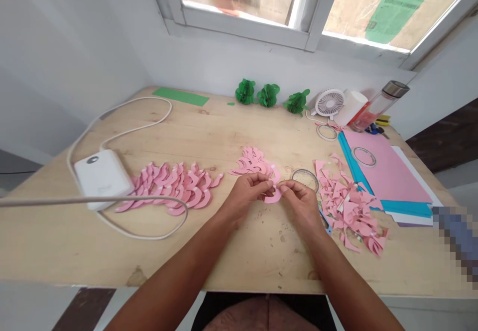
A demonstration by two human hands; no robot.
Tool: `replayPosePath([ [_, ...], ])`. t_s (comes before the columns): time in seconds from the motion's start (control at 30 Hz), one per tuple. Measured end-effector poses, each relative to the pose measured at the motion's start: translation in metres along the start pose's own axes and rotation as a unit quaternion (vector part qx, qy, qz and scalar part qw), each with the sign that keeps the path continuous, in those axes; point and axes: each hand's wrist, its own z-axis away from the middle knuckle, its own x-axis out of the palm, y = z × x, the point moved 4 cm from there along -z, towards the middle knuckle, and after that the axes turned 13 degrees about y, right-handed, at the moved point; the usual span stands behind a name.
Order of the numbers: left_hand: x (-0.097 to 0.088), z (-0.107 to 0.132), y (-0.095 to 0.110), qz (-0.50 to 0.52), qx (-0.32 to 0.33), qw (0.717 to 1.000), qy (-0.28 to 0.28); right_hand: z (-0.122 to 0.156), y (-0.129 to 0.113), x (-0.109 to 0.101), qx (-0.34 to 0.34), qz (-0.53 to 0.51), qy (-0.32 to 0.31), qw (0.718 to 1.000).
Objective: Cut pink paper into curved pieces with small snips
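Both hands meet over the middle of the wooden table (224,251). My left hand (248,189) and my right hand (300,199) pinch a curved pink paper piece (274,197) between their fingertips. Just behind the hands lies a small pile of similar pink curved pieces (254,163). A roll of clear tape (305,178) sits right of that pile, close to my right hand. A long row of pink curved pieces (172,187) lies to the left.
A white power adapter (101,175) with looping cable sits at left. Pink scraps (351,209) lie at right beside pink, blue and white paper sheets (388,169). Three green paper balls (268,95), a small white fan (329,103), a bottle (377,106) and a green sheet (181,96) line the back.
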Motion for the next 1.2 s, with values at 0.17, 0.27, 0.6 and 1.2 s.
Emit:
replayPosePath([
  [0.17, 0.0007, 0.0016, 0.0015, -0.009, 0.002, 1.000, 0.004, 0.0004, -0.0005, 0.0002, 0.014, -0.006, 0.001, 1.000],
  [0.27, 0.0005, 0.0016, 0.0019, -0.015, 0.004, 1.000, 0.004, 0.0004, 0.0000, -0.0001, 0.020, -0.005, 0.007, 1.000],
  [0.6, 0.0012, 0.0023, 0.0008, -0.008, 0.008, 1.000, -0.012, -0.0017, 0.0055, -0.0010, 0.023, -0.026, 0.015, 0.999],
  [1.2, 0.0021, 0.0026, 0.0006, -0.027, 0.037, 0.999, -0.024, -0.0023, 0.0006, -0.0023, -0.006, 0.022, 0.029, 0.999],
])
